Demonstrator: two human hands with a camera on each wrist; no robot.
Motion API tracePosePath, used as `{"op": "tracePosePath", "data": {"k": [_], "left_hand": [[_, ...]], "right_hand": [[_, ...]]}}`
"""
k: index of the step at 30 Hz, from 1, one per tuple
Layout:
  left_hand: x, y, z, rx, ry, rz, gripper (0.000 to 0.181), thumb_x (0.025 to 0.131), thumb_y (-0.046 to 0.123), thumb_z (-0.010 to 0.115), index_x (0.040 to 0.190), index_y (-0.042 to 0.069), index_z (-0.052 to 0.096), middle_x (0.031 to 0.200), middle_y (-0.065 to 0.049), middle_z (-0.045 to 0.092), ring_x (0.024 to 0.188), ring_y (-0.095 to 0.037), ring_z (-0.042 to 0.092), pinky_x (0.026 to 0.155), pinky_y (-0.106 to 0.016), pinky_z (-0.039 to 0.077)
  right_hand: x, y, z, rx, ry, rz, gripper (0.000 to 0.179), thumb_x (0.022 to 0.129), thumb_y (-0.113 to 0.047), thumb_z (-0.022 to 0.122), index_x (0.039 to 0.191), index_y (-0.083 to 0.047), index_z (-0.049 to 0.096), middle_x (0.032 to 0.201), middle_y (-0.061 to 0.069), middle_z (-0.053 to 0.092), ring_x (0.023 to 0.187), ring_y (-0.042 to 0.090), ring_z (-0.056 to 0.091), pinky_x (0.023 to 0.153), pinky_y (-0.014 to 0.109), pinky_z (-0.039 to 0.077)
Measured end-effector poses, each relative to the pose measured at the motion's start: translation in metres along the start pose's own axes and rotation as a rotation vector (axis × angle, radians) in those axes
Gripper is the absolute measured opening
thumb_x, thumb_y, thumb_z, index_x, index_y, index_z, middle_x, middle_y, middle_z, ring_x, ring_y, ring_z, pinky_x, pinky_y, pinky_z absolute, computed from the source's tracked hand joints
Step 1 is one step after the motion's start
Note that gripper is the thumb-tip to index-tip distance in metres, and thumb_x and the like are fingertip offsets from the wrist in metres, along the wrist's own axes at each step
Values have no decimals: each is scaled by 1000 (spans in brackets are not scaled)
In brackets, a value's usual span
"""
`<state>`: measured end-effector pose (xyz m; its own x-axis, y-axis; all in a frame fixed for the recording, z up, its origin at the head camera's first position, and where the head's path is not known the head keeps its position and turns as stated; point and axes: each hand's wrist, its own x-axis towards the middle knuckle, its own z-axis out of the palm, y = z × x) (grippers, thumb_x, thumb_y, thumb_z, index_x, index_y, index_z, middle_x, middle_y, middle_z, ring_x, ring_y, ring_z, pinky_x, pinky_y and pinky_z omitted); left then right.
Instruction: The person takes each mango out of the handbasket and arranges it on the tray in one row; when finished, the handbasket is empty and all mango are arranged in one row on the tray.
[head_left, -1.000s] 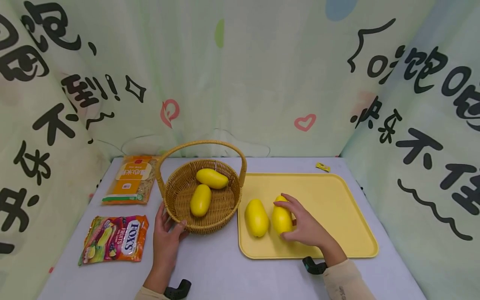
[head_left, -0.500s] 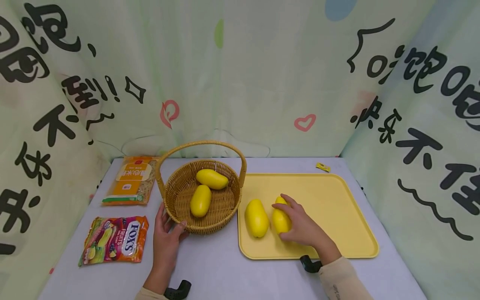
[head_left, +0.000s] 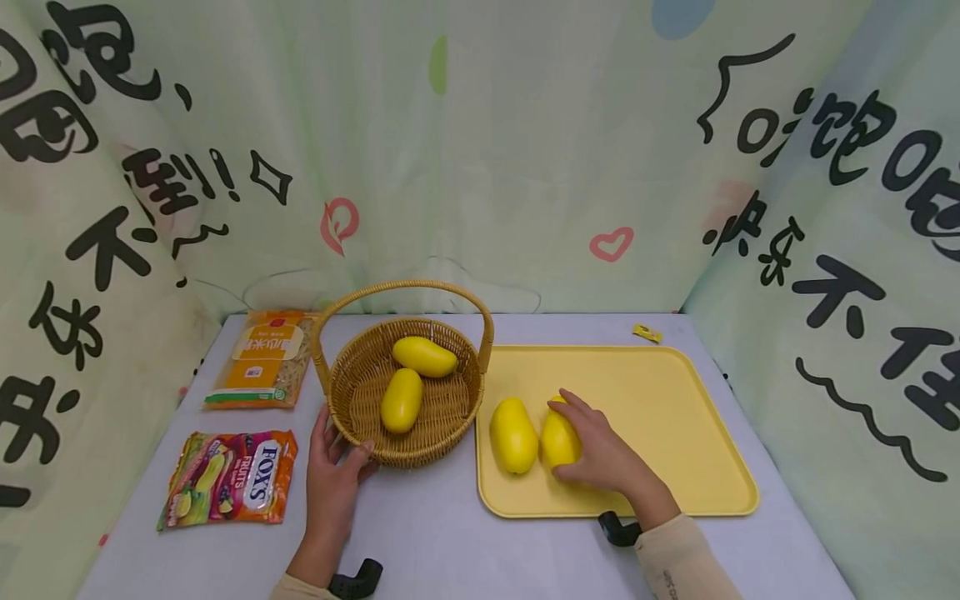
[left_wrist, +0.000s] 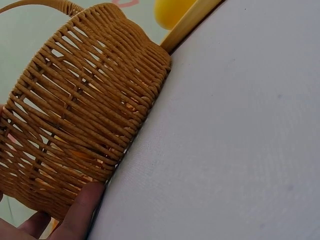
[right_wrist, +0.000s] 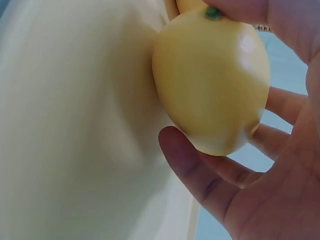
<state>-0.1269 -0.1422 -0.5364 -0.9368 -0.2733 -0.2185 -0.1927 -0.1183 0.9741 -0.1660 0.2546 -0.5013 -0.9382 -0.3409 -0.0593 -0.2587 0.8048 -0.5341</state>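
Observation:
A round wicker basket (head_left: pixel 348 400) with a tall arched handle stands at the centre-left of the table, with two yellow mangoes inside: one upright mango (head_left: pixel 401 402) and one lying mango (head_left: pixel 424 357). My left hand (head_left: pixel 333 467) holds the basket's near-left side; in the left wrist view its thumb (left_wrist: pixel 82 207) lies low on the woven wall (left_wrist: pixel 85 110). Over the yellow tray (head_left: pixel 645 417), my right hand (head_left: pixel 603 450) grips a mango (head_left: pixel 559 440), fingers at its far end and thumb at its near end. Its green stem tip shows in the right wrist view. Another mango (head_left: pixel 513 436) lies beside it on the tray.
Left of the basket lie an orange grain packet (head_left: pixel 262 358) and, nearer, a colourful Fox's candy bag (head_left: pixel 228 479). A small yellow wrapper (head_left: pixel 647 333) sits behind the tray. Printed curtains (head_left: pixel 480 167) enclose the white table (head_left: pixel 427 542) at the back and sides.
My right hand and the mango in it have shifted slightly left, towards the other mango on the tray. The left hand and the basket have stayed put.

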Motion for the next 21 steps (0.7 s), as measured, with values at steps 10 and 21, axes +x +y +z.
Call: {"op": "tracePosePath", "data": {"k": [10, 21], "left_hand": [[1, -2, 0, 0, 4, -6, 96, 100, 15, 70, 167, 50, 11, 175, -4, 26, 147, -31, 49, 97, -35, 64], [1, -1, 1, 11, 13, -8, 96, 100, 14, 70, 167, 50, 12, 175, -5, 25, 148, -32, 48, 99, -40, 62]], "right_hand": [[3, -5, 4, 35, -10, 41, 90, 76, -21, 85, 158, -11, 48, 176, 16, 22, 148, 51, 39, 117, 68, 45], [3, -11, 5, 77, -37, 119, 97, 80, -24, 86, 163, -13, 38, 175, 23, 13, 154, 52, 32, 119, 73, 39]]}}
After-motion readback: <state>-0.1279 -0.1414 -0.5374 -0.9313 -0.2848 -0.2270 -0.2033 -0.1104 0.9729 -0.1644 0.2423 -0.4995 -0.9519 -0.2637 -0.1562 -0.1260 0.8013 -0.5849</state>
